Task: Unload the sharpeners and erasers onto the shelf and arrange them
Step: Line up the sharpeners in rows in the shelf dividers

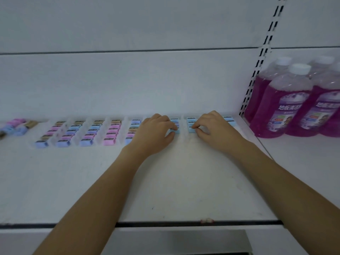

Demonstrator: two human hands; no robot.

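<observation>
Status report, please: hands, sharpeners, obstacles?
Left hand pinches blue sharpener at column front. Right hand pinches second blue sharpener, next column. Purple bottles stand right, clear of rows.

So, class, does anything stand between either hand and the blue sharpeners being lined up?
Nothing visible does: the left hand pinches one blue sharpener, the right hand pinches the neighbouring blue sharpener.

We're seeing white shelf (165, 181), bit scuffed, dark strip (165, 225) along front edge. White back panel (128, 80) behind, thin seam across. Slotted upright (261, 57) at right, purple bottles (287, 111) in next bay. Cool flat light.
</observation>
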